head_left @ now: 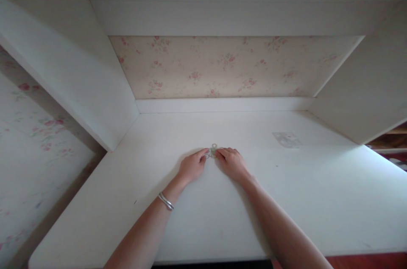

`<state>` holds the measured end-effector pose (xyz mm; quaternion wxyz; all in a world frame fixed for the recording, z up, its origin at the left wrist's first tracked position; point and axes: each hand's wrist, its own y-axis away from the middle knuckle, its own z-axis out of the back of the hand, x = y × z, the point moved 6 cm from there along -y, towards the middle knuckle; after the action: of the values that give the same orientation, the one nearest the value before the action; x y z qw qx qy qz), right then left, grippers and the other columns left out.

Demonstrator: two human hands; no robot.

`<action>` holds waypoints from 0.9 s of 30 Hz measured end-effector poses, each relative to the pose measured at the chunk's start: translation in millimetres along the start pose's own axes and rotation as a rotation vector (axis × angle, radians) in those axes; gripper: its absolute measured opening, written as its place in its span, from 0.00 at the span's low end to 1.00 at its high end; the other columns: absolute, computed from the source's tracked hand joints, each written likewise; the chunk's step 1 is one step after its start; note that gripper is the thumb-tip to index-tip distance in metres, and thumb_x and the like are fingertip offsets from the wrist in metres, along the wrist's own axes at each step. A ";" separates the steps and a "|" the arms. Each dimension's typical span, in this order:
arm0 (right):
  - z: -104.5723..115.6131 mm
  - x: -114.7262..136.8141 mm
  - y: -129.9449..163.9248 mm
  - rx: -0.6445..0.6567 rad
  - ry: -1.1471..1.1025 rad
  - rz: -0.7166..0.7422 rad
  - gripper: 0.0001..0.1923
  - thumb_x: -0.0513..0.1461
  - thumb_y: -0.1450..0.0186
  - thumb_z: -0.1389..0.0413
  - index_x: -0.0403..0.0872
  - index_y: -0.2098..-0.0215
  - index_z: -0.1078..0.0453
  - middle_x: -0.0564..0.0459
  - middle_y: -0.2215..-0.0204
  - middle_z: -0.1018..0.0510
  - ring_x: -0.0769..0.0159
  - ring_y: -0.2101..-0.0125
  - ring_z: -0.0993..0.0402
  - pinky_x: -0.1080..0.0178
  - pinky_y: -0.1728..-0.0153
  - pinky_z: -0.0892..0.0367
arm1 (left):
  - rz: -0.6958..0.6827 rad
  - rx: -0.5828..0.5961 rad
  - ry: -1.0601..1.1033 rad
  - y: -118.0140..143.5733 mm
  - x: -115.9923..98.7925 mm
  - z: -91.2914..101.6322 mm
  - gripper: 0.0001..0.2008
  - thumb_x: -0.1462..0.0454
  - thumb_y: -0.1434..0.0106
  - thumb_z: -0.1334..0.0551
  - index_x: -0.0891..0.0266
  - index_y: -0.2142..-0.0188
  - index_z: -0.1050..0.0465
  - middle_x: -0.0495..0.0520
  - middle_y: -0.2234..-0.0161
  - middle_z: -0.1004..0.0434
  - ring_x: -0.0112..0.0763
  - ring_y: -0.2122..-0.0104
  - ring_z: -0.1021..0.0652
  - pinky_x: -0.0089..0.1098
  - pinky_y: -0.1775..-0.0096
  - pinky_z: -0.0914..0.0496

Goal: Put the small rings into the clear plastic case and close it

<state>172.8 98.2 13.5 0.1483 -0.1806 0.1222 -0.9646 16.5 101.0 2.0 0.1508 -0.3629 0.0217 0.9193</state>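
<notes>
Probably light, thin and springy: pinch loops point(213, 151) at outer edges. They're mid-bench point(203, 218), nearer back edge. Right hand point(233, 163) grip pinches them; left hand point(192, 167) fingers nearly together alongside, hold unclear.

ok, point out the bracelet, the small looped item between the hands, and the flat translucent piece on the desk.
Bracelet point(165, 201): head view, middle of its silver bands.
Small looped item point(213, 150): head view, its pale green middle.
Flat translucent piece point(287, 140): head view, middle of its face.
</notes>
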 end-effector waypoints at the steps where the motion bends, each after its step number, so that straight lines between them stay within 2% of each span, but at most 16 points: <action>1: -0.1 -1.3 -1.5 -0.017 -0.012 -0.012 0.15 0.42 0.32 0.56 0.51 0.62 0.27 0.53 0.68 0.21 0.67 0.66 0.29 0.66 0.63 0.42 | -0.005 0.008 0.046 -0.4 0.5 0.1 0.19 0.63 0.36 0.48 0.50 0.46 0.34 0.49 0.47 0.30 0.35 0.50 0.28 0.36 0.47 0.36; 4: 4.0 -9.1 -0.8 -0.124 -0.049 -0.077 0.16 0.42 0.32 0.56 0.49 0.61 0.27 0.51 0.67 0.22 0.66 0.64 0.29 0.65 0.61 0.41 | 0.036 0.039 0.260 -2.0 6.1 0.4 0.21 0.65 0.37 0.48 0.52 0.44 0.37 0.52 0.46 0.31 0.30 0.61 0.23 0.30 0.61 0.28; 6: 6.6 -14.6 2.0 -0.195 -0.065 -0.122 0.16 0.42 0.33 0.56 0.48 0.61 0.27 0.50 0.66 0.22 0.65 0.62 0.30 0.64 0.59 0.40 | 0.124 0.045 0.405 -3.2 13.2 0.7 0.21 0.64 0.37 0.48 0.54 0.44 0.39 0.56 0.46 0.33 0.24 0.71 0.25 0.25 0.72 0.29; 8: 5.8 -15.8 3.4 -0.214 -0.077 -0.126 0.15 0.41 0.33 0.55 0.47 0.60 0.27 0.49 0.64 0.23 0.64 0.61 0.30 0.64 0.58 0.39 | 0.220 0.015 0.506 -4.6 20.6 2.4 0.20 0.63 0.37 0.48 0.57 0.44 0.39 0.58 0.46 0.36 0.20 0.74 0.27 0.22 0.78 0.31; 12: -2.2 -3.7 -0.5 -0.143 -0.079 -0.028 0.14 0.40 0.34 0.53 0.48 0.57 0.28 0.50 0.60 0.24 0.64 0.58 0.31 0.64 0.55 0.39 | 0.274 -0.053 0.573 -7.5 27.5 5.8 0.18 0.62 0.36 0.49 0.61 0.48 0.39 0.59 0.47 0.34 0.16 0.79 0.29 0.21 0.79 0.32; 15: -6.7 7.7 -4.4 -0.094 -0.058 0.008 0.13 0.40 0.35 0.52 0.49 0.57 0.27 0.50 0.56 0.24 0.63 0.55 0.32 0.62 0.52 0.40 | 0.208 -0.034 0.465 -8.6 25.2 3.7 0.15 0.60 0.36 0.48 0.62 0.52 0.35 0.56 0.56 0.27 0.16 0.83 0.31 0.21 0.81 0.34; 18: -7.7 15.5 -6.8 -0.081 -0.049 0.012 0.14 0.42 0.36 0.49 0.50 0.55 0.28 0.49 0.53 0.26 0.62 0.52 0.33 0.59 0.50 0.40 | 0.162 -0.022 0.387 -8.2 22.8 0.1 0.13 0.59 0.37 0.47 0.63 0.55 0.32 0.54 0.62 0.25 0.19 0.82 0.30 0.21 0.82 0.35; 22: -5.7 21.2 -8.9 -0.107 -0.047 0.023 0.15 0.42 0.35 0.51 0.50 0.54 0.29 0.49 0.53 0.25 0.62 0.52 0.31 0.59 0.49 0.40 | 0.154 -0.023 0.392 -7.8 22.4 -2.3 0.14 0.59 0.36 0.48 0.62 0.56 0.31 0.54 0.64 0.24 0.22 0.79 0.28 0.21 0.81 0.35; 27: -9.2 32.2 -10.4 -0.066 -0.061 0.124 0.15 0.41 0.33 0.54 0.51 0.52 0.29 0.50 0.52 0.26 0.64 0.49 0.34 0.59 0.46 0.42 | 0.092 -0.030 0.302 -7.4 19.2 -0.6 0.16 0.65 0.38 0.48 0.60 0.52 0.30 0.52 0.66 0.23 0.22 0.80 0.28 0.25 0.75 0.33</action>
<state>138.1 98.9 18.2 0.2056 -0.2066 0.1603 -0.9431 5.8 113.0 -10.9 0.0981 -0.4978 0.0468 0.8604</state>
